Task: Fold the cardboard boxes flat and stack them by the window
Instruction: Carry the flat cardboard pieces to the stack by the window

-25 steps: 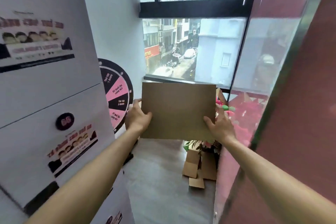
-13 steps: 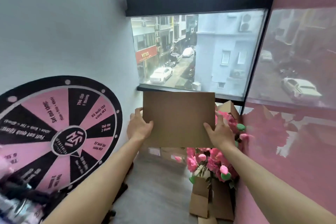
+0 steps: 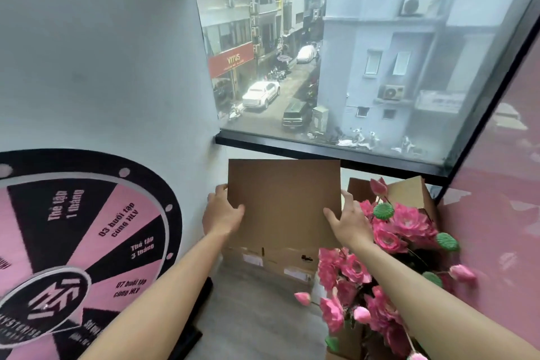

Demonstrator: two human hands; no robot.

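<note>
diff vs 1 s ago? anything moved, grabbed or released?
The person has carried the flattened cardboard box forward to the window; it now hangs low, under the sill, over the cardboard stack on the floor. The prize wheel and pink flowers now sit close alongside. Nothing was taken or let go: the left hand and right hand grip the box's side edges as before.

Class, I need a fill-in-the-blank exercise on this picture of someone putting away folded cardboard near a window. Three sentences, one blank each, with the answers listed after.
1. Both hands, the left hand and right hand, hold a flat sheet of ____.
2. The artificial flowers beside the right hand are ____ in colour.
3. The prize wheel leans against the wall on the person's ____ side.

Missing words: cardboard; pink; left
</note>
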